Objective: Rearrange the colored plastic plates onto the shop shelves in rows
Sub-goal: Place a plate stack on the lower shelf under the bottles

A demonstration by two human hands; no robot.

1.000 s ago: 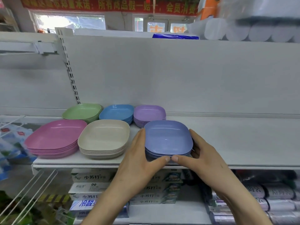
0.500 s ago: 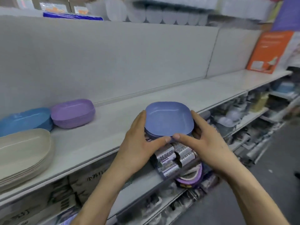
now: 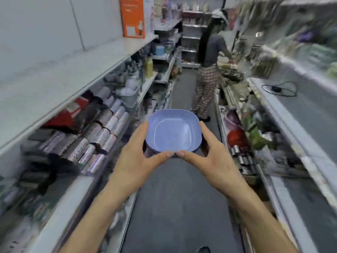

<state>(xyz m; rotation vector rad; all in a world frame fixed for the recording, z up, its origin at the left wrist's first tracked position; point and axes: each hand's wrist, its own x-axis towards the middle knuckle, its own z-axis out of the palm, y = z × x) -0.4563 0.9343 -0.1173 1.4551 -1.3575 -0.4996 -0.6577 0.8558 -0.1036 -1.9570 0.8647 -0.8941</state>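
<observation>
Since a moment ago my view has swung off the shelf of stacked plates to look down the aisle, and the blue plates (image 3: 174,132) have come with me, lifted clear of the shelf and held out over the dark floor (image 3: 175,198). My left hand (image 3: 135,159) grips the stack's left edge, thumb laid along the near rim and fingers tucked under the side. My right hand (image 3: 213,157) mirrors it on the right edge, thumb along the near rim, fingers curled beneath. The two thumb tips nearly touch at the middle of the near rim. Both hands are closed on the stack, which sits level, hollow side up, with the darker edges of lower plates showing under the top one. To my left runs a bare white shelf (image 3: 54,81), with silvery rolls (image 3: 102,136) packed on the level below. An orange box (image 3: 132,16) stands upright farther along that shelf. To my right another shelf (image 3: 291,114) carries a loose black cable (image 3: 280,88). Well ahead in the aisle a person (image 3: 209,66) in patterned trousers stands facing the right-hand shelves.
</observation>
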